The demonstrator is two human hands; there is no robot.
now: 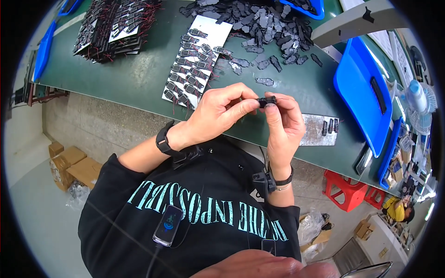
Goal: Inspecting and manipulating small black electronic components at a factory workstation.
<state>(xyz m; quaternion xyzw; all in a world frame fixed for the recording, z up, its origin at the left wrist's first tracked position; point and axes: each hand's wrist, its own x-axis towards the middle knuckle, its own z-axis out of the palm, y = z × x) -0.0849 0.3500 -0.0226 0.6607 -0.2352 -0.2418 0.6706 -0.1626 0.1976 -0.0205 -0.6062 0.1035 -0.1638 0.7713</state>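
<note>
My left hand (220, 111) and my right hand (285, 127) meet above the near edge of the table. Between their fingertips is a small black plastic part (267, 101), pinched from both sides. The fingers hide much of it, so its exact kind cannot be made out. Just beyond my left hand lies a white board (214, 33) carrying rows of small black parts with thin red wires. Close to my right hand, a metal plate (313, 135) bears a few small black pieces (330, 126) standing in a row.
Loose flat black pieces (273, 30) lie heaped at the far middle. Stacked boards of wired parts (113, 30) stand at far left. A large blue tray (366, 97) and a small fan (419, 98) are on the right. Below the table's edge stands a red stool (344, 192).
</note>
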